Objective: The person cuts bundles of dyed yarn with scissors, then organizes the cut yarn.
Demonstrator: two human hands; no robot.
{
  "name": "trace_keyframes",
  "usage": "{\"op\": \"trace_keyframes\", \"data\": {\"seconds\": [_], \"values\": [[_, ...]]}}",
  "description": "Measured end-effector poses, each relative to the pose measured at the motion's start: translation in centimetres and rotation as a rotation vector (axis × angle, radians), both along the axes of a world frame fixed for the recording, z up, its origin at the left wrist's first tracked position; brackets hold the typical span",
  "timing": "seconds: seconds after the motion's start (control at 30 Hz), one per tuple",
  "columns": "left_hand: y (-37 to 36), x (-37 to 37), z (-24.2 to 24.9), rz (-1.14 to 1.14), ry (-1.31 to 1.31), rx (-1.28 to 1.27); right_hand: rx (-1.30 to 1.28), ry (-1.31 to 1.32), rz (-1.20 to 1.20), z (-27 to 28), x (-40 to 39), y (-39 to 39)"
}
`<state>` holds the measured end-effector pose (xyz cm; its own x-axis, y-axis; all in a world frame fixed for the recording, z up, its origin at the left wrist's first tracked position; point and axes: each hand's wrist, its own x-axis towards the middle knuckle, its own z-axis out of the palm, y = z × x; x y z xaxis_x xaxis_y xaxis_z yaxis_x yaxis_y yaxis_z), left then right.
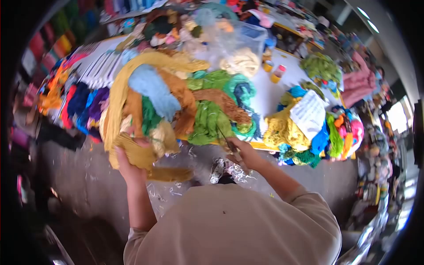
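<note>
My left hand [129, 164] is closed on a mustard-yellow yarn hank [136, 152], which hangs off the near side of the table, its loose end trailing right. Scissors [232, 149] are gripped in my right hand [246, 154], with their dark blades pointing up and away toward a bright green hank [207, 119]. Between my hands and beyond lie more hanks: a light blue one [154, 90], a brown one [223, 104] and a long golden-yellow one [117, 101]. Blur hides the exact finger positions on the mustard hank.
The white table [269, 81] carries piled yarn. At right, a paper sheet [308, 114] lies on a yellow bundle [282, 128]. A clear plastic bag [243, 37] and a small yellow-and-pink container [278, 73] stand farther back. Thread scraps [243, 174] litter the floor. Another person [28, 117] is at far left.
</note>
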<state>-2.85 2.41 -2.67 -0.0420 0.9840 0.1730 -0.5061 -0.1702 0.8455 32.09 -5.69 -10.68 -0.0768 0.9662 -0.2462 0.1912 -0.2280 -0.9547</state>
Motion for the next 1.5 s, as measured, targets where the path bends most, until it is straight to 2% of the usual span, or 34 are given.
{"op": "trace_keyframes", "data": {"seconds": [0.03,0.07,0.1,0.13,0.17,0.2,0.27,0.3,0.33,0.37,0.43,0.47,0.5,0.53,0.57,0.6,0.63,0.67,0.7,0.77,0.8,0.87,0.9,0.97,1.0,1.03,1.1,1.13,1.17,1.23,1.27,1.33,1.5], "values": [[0.4,-0.6,-2.2,-0.265,0.125,0.068,-0.161,0.504,-0.125,1.9,-1.5,0.7],[0.1,2.0,-1.6,-0.307,0.235,0.174,0.29,0.268,0.143,3.2,-2.5,1.5],[-0.4,4.9,-0.7,-0.34,0.339,0.289,0.676,0.002,0.261,3.9,-3.4,3.1],[-0.3,6.2,0.2,-0.377,0.331,0.308,0.684,0.156,0.264,4.9,-5.1,3.6],[-0.3,7.1,1.3,-0.359,0.597,0.474,0.711,0.288,0.3,6.3,-7.0,3.7],[-0.4,7.8,2.2,-0.321,0.864,0.64,0.857,0.396,0.29,6.3,-8.8,3.7],[-0.5,8.3,2.7,-0.248,0.961,0.671,0.827,0.244,0.221,6.8,-10.6,3.1],[-0.1,7.7,2.6,-0.194,1.047,0.694,0.657,0.389,0.222,6.5,-11.0,2.8],[0.2,6.9,3.6,-0.125,1.233,0.829,0.485,0.529,0.224,6.1,-11.1,2.8],[0.6,5.8,3.5,-0.121,1.234,0.833,0.497,0.5,0.258,6.4,-10.6,2.9],[0.6,3.8,2.9,-0.158,1.63,0.867,-0.004,0.857,0.104,7.9,-8.7,1.8],[0.0,3.1,4.4,0.019,1.906,1.008,0.347,0.563,0.154,7.4,-7.1,1.9],[1.3,1.9,2.2,0.014,1.731,0.91,0.677,0.285,0.23,6.7,-6.0,2.4],[2.6,-0.3,-0.4,0.032,1.574,0.789,0.595,0.07,0.185,9.5,-4.6,1.5],[2.4,-1.5,-0.3,-0.162,1.088,0.594,0.559,0.135,0.148,6.3,-3.2,1.9],[2.5,-3.1,-0.1,-0.131,1.128,0.566,0.398,0.404,0.073,7.9,-3.4,1.6],[3.0,-5.0,-0.8,-0.061,1.291,0.646,0.371,0.486,0.047,7.4,-2.6,1.6],[2.5,-4.9,0.2,-0.083,1.014,0.515,0.553,0.207,0.098,8.3,-2.4,1.7],[1.4,-4.0,1.4,-0.137,0.452,0.387,0.579,0.114,0.08,7.5,-2.1,1.6],[1.9,-2.8,0.2,-0.044,0.102,0.329,0.381,-0.046,0.139,9.2,-3.7,1.0],[1.4,-1.1,0.6,-0.091,-0.11,0.288,0.259,-0.036,0.214,8.0,-3.7,1.3],[1.3,0.5,1.2,-0.303,-0.411,0.215,0.464,-0.188,0.234,6.3,-5.1,2.0],[0.9,1.5,2.1,-0.386,-0.523,0.128,0.477,-0.166,0.183,5.6,-5.4,1.9],[1.2,2.9,1.0,-0.471,-0.725,0.038,-0.211,0.782,0.204,5.6,-5.1,2.9],[1.2,3.4,0.7,-0.495,-0.831,0.004,0.312,0.144,0.318,4.8,-6.5,1.9],[1.3,3.6,0.4,-0.505,-0.829,-0.004,-0.1,0.372,0.314,5.6,-7.0,1.7],[1.6,3.7,-0.3,-0.509,-1.006,-0.048,-0.368,0.429,0.268,8.8,-9.3,1.2],[1.7,3.6,-0.5,-0.508,-1.006,-0.048,-0.293,0.318,0.323,8.3,-9.7,1.1],[1.7,3.5,-0.8,-0.497,-0.994,-0.068,-0.295,0.318,0.326,7.6,-9.7,1.1],[1.6,3.3,-1.1,-0.477,-0.985,-0.087,-0.069,0.16,0.431,6.3,-9.7,1.2],[1.6,3.1,-1.1,-0.469,-0.998,-0.101,-0.073,0.16,0.436,6.1,-9.7,1.3],[1.5,2.9,-1.4,-0.457,-1.011,-0.114,0.08,0.061,0.469,5.7,-9.6,1.4],[1.5,2.5,-1.8,-0.469,-1.05,-0.072,0.077,0.057,0.476,5.6,-9.8,1.9]]}}
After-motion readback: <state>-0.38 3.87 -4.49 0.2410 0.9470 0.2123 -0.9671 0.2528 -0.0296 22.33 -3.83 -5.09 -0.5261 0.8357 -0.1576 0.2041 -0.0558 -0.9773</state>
